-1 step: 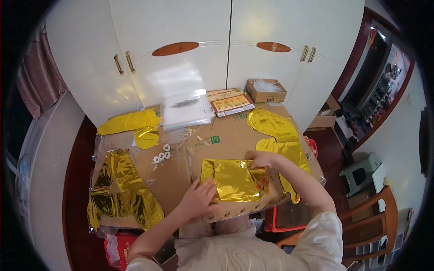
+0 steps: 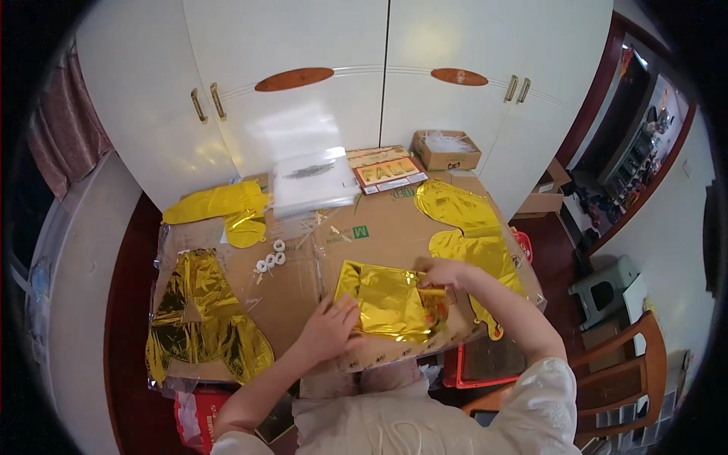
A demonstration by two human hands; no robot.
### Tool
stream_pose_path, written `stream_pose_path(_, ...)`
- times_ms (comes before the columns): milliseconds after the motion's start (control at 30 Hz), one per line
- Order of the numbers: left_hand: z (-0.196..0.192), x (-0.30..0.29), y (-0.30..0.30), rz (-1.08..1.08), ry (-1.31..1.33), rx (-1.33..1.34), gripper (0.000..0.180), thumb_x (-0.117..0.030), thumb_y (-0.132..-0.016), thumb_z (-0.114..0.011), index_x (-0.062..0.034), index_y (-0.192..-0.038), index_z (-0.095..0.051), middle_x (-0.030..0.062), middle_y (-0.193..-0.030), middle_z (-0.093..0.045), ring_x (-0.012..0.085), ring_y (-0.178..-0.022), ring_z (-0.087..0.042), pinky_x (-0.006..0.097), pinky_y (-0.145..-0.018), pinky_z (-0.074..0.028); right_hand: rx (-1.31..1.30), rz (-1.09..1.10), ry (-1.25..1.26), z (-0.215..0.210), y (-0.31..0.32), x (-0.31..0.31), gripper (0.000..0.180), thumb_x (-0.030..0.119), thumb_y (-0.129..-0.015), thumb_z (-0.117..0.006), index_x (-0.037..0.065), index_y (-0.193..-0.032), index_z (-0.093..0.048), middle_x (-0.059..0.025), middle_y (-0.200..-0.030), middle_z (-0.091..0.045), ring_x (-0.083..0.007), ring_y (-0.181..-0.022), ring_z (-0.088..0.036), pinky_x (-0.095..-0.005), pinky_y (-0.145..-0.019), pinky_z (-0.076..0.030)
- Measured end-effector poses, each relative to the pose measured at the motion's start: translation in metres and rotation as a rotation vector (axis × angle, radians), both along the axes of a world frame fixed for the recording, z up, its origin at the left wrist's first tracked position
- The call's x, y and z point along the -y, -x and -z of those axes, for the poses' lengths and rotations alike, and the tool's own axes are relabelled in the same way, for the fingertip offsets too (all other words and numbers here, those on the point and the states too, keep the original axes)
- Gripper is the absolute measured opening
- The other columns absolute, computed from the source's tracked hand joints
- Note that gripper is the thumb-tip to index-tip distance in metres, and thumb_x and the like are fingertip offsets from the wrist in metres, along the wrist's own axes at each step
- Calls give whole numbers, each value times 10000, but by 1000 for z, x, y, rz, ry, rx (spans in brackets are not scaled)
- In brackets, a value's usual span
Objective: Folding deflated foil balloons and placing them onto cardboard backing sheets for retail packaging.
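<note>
Cardboard-covered table (image 2: 303, 292) with gold foil balloons (image 2: 199, 322), clear bag stack (image 2: 312, 182), small white rolls (image 2: 271, 260).

A cardboard-covered table (image 2: 303, 292) is filling the middle. At nine o'clock a crinkled gold foil balloon (image 2: 199, 318) is lying flat on it. Toward eleven o'clock yellow balloons (image 2: 220, 203) are resting near the edge, with small white rolls (image 2: 271, 258) sitting just beside them. At twelve o'clock a stack of clear bags (image 2: 312, 182) is lying next to a printed packet (image 2: 385, 171). A cardboard box (image 2: 446, 149) is standing at one o'clock, against the white cupboard (image 2: 379, 45). Two more yellow balloons (image 2: 455, 208) are lying at two o'clock. A wooden chair (image 2: 618, 364) is standing at four o'clock, and a red crate (image 2: 485, 364) is sitting under the table edge at five o'clock.
</note>
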State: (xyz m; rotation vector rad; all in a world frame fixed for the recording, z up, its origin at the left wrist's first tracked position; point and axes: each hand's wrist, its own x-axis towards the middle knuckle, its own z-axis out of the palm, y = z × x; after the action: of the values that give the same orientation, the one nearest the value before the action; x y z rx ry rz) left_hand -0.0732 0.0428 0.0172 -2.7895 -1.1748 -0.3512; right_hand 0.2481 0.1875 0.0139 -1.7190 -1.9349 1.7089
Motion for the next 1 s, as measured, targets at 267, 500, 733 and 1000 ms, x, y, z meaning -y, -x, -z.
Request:
stream_pose_path(267, -15, 21, 7, 101, 140, 86, 660, -508, -844, -642, -23, -1283, -553, 150, -1340, -567, 304, -1328, -463, 483, -1147, -288, -471, 612, 404, 5, 25, 144, 238, 98, -891, -671, 81, -1103, -566, -42, -928, -659, -146, -760, -655, -269, -628, -537)
stream_pose_path(500, 5, 71, -4, 172, -51, 33, 467, -286, -850, -610, -63, -1260, -592, 121, -1320, -587, 267, -1253, -548, 420, -1061, -429, -600, 648, 409, 5, 47, 173, 195, 126, -916, -669, 104, -1085, -573, -14, -915, -651, -86, -736, -636, -214, -563, -505)
stream_pose_path(733, 22, 87, -5, 76, 30, 282, 355, -140, -834, -600, -55, -1176, -644, 123, -1211, -660, 263, -1167, -620, 386, -1016, -480, -604, 625, 471, 12, 35, 183, 206, 100, -911, -657, 116, -1102, -580, 3, -890, -622, -58, -674, -570, -203, -485, -435)
stream_pose_path(1000, 9, 81, -4, -157, 398, 657, 348, -126, -809, -658, -33, -1144, -651, 159, -1095, -694, 318, -1021, -669, 390, -874, -541, -289, -401, -836, -15, -3, 134, 477, 30, -805, -597, 35, -1273, -505, -171, -1229, -572, -288, -1109, -566, -396, -947, -460)
